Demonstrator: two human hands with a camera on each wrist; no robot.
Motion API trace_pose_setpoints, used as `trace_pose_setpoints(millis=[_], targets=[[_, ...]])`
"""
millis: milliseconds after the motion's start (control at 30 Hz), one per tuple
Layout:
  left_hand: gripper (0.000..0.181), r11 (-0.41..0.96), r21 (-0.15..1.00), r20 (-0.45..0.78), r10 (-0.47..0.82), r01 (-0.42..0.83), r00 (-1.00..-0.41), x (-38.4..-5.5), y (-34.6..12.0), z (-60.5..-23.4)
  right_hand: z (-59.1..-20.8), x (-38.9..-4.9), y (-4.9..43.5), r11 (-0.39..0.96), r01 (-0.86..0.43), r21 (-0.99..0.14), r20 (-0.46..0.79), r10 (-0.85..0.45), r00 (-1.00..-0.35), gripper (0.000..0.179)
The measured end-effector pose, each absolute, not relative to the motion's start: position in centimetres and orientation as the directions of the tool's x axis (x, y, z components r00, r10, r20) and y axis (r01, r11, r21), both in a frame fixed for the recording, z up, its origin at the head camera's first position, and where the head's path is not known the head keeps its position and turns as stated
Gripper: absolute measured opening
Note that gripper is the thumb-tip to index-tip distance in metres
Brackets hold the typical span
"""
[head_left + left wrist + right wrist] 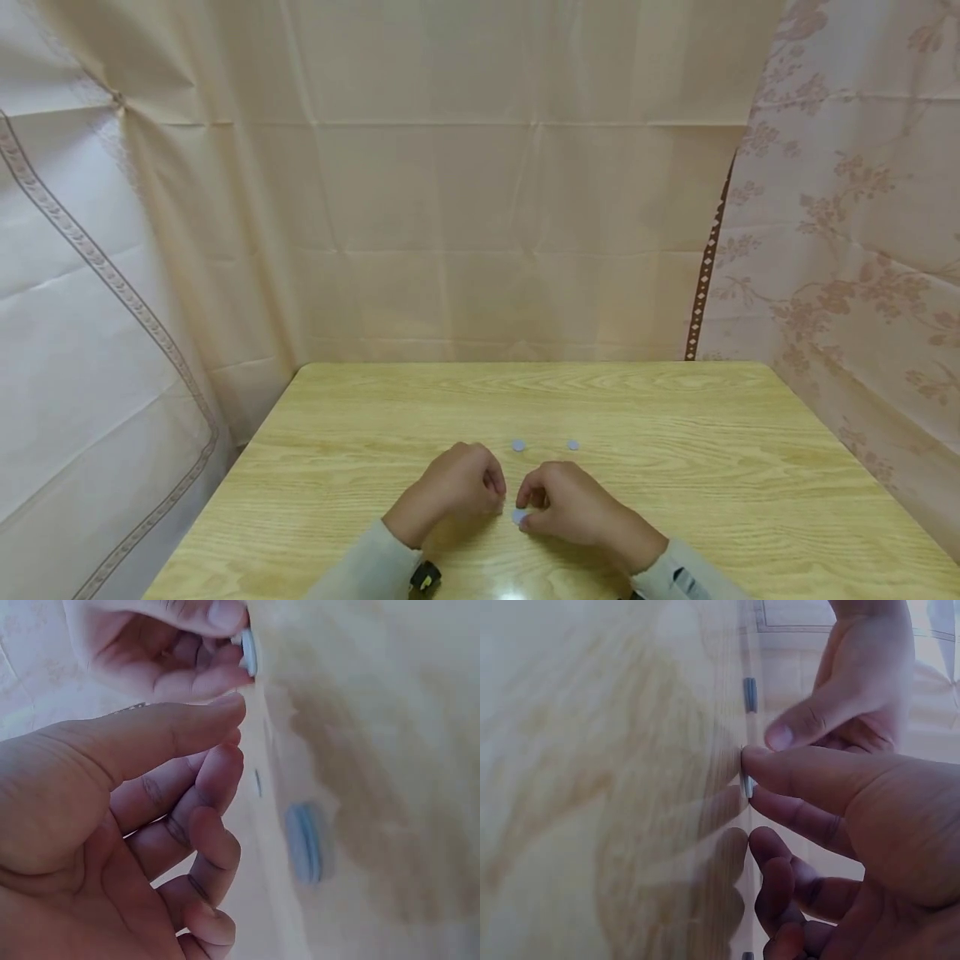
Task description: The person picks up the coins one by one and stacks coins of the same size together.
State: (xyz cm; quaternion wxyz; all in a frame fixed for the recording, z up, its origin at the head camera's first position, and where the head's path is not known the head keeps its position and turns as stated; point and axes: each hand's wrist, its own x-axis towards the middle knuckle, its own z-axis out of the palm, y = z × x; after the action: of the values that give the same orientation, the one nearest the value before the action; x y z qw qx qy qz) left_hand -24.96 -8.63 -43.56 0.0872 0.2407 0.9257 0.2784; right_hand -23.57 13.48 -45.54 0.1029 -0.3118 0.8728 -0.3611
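Observation:
My right hand [573, 504] pinches a small, round, pale blue-grey disc [519, 517] between thumb and fingers, low at the tabletop. In the right wrist view this disc [748, 784] stands edge-on at the thumb tip. To its left, my left hand [461, 483] hovers close by, thumb and forefinger tips near each other and the other fingers loosely curled; no object shows in it. Two more discs lie beyond the hands, one near the middle [518, 446] and a smaller-looking one to the right [573, 445]. A thick disc edge [304, 844] shows beside the left fingers.
The wood-grain table [360, 417] has rounded far corners. A beige curtain [487, 208] hangs behind it, with a white cloth [90, 333] on the left and a flowered one [862, 208] on the right.

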Motion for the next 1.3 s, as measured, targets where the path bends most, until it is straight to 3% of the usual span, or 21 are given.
trace_pose_setpoints(millis=[333, 600, 833, 1067, 1300], targets=[[0.010, 0.714, 0.615, 0.001, 0.424, 0.335, -0.906, -27.8, -7.7, -43.3, -45.7, -23.5, 13.5, 0.518, -0.433, -0.738, 0.037, -0.609, -0.792, 0.015], [0.012, 0.791, 0.517, 0.003, 0.382, 0.328, -0.924, -30.0, -5.8, -42.9, -46.1, -23.4, 13.7, 0.499, -0.400, -0.769, 0.022, -0.605, -0.796, 0.011], [0.024, 0.817, 0.506, -0.041, 0.343, 0.277, -0.938, -31.2, -4.9, -42.7, -46.0, -23.4, 13.7, 0.499, -0.381, -0.778, 0.007, -0.600, -0.800, 0.010], [0.016, 0.813, 0.524, -0.083, 0.347, 0.256, -0.934, -31.6, -4.6, -43.1, -46.0, -23.5, 13.7, 0.507, -0.361, -0.783, -0.011, -0.591, -0.807, 0.009], [0.014, 0.858, 0.449, -0.091, 0.324, 0.252, -0.942, -32.3, -4.2, -43.5, -46.0, -23.5, 13.6, 0.511, -0.362, -0.779, -0.004, -0.582, -0.813, 0.009]])
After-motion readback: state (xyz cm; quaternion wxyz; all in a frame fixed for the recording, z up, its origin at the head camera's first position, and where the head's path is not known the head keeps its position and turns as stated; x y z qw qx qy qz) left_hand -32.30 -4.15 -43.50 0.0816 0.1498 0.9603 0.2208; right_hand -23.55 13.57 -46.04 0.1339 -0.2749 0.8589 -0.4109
